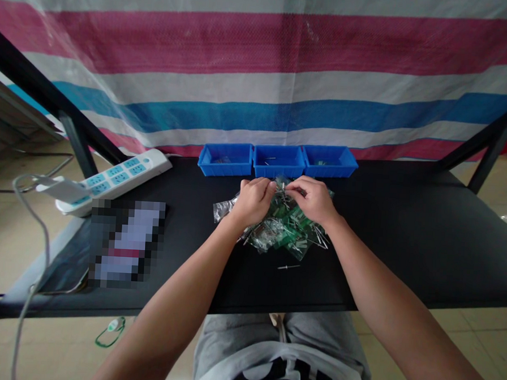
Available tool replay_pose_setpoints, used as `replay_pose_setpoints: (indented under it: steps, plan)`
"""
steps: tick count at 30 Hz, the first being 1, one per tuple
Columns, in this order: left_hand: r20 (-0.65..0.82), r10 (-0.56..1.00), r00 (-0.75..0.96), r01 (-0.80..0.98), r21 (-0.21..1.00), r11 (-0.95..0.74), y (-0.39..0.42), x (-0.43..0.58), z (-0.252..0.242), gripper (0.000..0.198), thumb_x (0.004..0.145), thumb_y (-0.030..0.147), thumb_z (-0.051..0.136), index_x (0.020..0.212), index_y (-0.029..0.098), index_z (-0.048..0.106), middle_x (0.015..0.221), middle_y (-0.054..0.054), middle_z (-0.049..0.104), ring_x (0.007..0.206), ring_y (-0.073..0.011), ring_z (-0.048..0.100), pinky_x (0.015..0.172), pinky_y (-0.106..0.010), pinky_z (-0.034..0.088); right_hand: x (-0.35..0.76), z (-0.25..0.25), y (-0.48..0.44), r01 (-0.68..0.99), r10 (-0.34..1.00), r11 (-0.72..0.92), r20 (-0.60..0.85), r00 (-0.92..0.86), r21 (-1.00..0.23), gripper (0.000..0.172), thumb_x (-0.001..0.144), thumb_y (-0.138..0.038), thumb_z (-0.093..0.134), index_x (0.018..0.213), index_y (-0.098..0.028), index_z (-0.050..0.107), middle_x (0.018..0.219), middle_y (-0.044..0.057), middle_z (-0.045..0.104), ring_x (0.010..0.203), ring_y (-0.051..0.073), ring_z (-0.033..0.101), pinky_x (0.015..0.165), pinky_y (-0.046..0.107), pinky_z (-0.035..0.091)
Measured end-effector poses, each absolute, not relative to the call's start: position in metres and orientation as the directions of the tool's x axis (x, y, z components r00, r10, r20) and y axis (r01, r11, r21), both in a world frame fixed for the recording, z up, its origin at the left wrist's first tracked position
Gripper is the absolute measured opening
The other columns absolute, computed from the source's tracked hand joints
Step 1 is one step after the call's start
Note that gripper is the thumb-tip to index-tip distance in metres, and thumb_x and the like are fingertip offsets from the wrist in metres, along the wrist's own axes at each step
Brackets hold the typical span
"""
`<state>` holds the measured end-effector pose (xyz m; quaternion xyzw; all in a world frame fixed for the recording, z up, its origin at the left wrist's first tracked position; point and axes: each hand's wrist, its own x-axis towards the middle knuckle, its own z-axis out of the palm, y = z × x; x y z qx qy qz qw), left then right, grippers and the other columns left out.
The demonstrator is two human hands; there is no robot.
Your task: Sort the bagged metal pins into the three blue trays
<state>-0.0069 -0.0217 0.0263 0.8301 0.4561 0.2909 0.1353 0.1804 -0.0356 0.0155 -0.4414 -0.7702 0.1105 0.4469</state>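
At the centre of the black flat-topped bench (404, 232), a mixed heap of clear and green plastic packets and thin silver metal pins (291, 229) lies on the near side of three blue rectangular plastic bins (279, 172). Pins may snag in slack film and scatter if a packet is pulled sharply; a separate silver metal pin (289, 267) could be brushed off the near edge. Both forearms converge from the near side. Left hand (253, 200): palm down, fingers bent, grip contents indeterminable. Right hand (311, 199): grip narrow, fingertips inward; whether it holds a pin cannot be told.
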Motion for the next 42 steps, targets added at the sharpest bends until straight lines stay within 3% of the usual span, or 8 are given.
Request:
replay_pose_setpoints:
  steps: [4,10,14,20,29,37,40,42]
  plan:
    - [0.457,0.808,0.371,0.604,0.542,-0.584,-0.022,-0.009,0.026,0.035,0.098,0.035,0.03,0.088,0.017,0.059,0.081,-0.004,0.065,0.078,-0.0172,0.06,0.077,-0.032,0.037,0.182,0.016,-0.036,0.584,0.787,0.577,0.579,-0.212,-0.571,0.014,0.086,-0.028,0.06,0.08,-0.018,0.068,0.08,0.006,0.068,0.072,0.017,0.062,0.066,0.028,0.048]
    - [0.544,0.727,0.419,0.576,0.459,-0.676,-0.023,-0.011,0.023,0.025,0.083,0.024,0.05,0.106,0.017,0.057,0.092,-0.004,0.067,0.085,-0.0189,0.062,0.085,-0.035,0.039,0.182,0.016,-0.035,0.591,0.784,0.582,0.578,-0.225,-0.559,0.032,0.092,-0.043,0.05,0.08,-0.018,0.067,0.08,0.007,0.068,0.075,0.018,0.062,0.069,0.03,0.047]
    - [0.579,0.691,0.433,0.592,0.396,-0.702,-0.023,-0.011,0.022,0.029,0.079,0.021,0.054,0.107,0.018,0.057,0.096,-0.005,0.067,0.087,-0.0194,0.062,0.083,-0.034,0.04,0.182,0.017,-0.036,0.605,0.786,0.58,0.57,-0.239,-0.545,0.038,0.094,-0.046,0.046,0.076,-0.018,0.064,0.075,0.006,0.064,0.07,0.017,0.059,0.066,0.029,0.043]
    - [0.62,0.63,0.468,0.533,0.371,-0.761,-0.02,-0.013,0.02,0.015,0.085,0.024,0.056,0.096,0.019,0.064,0.092,-0.005,0.07,0.087,-0.018,0.063,0.079,-0.032,0.042,0.181,0.02,-0.037,0.62,0.793,0.577,0.545,-0.271,-0.532,0.042,0.095,-0.049,0.041,0.07,-0.019,0.058,0.068,0.004,0.058,0.066,0.016,0.054,0.063,0.028,0.039]
    - [0.576,0.72,0.389,0.448,0.564,-0.693,-0.026,-0.013,0.028,0.018,0.084,0.031,0.054,0.089,0.019,0.067,0.087,-0.006,0.071,0.083,-0.0173,0.064,0.079,-0.031,0.05,0.18,0.026,-0.041,0.638,0.819,0.551,0.496,-0.289,-0.538,0.046,0.097,-0.049,0.033,0.065,-0.021,0.052,0.064,0.003,0.057,0.062,0.015,0.054,0.062,0.028,0.038]
    - [0.501,0.772,0.39,0.251,0.749,-0.613,-0.03,-0.011,0.031,0.016,0.078,0.031,0.061,0.071,0.017,0.061,0.072,-0.003,0.067,0.068,-0.0149,0.062,0.068,-0.028,0.05,0.175,0.028,-0.044,0.658,0.833,0.525,0.484,-0.268,-0.539,0.047,0.095,-0.048,0.035,0.056,-0.022,0.036,0.052,-0.001,0.042,0.052,0.012,0.042,0.056,0.028,0.028]
    - [0.509,0.794,0.332,0.249,0.765,-0.595,-0.027,-0.012,0.028,0.019,0.08,0.035,0.061,0.074,0.016,0.062,0.071,-0.003,0.066,0.067,-0.0144,0.06,0.066,-0.028,0.05,0.175,0.028,-0.044,0.648,0.86,0.476,0.468,-0.203,-0.594,0.047,0.094,-0.051,0.038,0.058,-0.021,0.04,0.053,-0.002,0.044,0.053,0.012,0.044,0.056,0.027,0.028]
    - [0.535,0.805,0.257,0.355,0.723,-0.593,-0.023,-0.013,0.026,0.021,0.081,0.036,0.059,0.084,0.016,0.064,0.079,-0.004,0.068,0.072,-0.0156,0.061,0.071,-0.029,0.05,0.178,0.027,-0.043,0.65,0.879,0.423,0.459,-0.127,-0.632,0.047,0.093,-0.054,0.038,0.06,-0.021,0.042,0.052,-0.002,0.045,0.052,0.012,0.044,0.055,0.027,0.029]
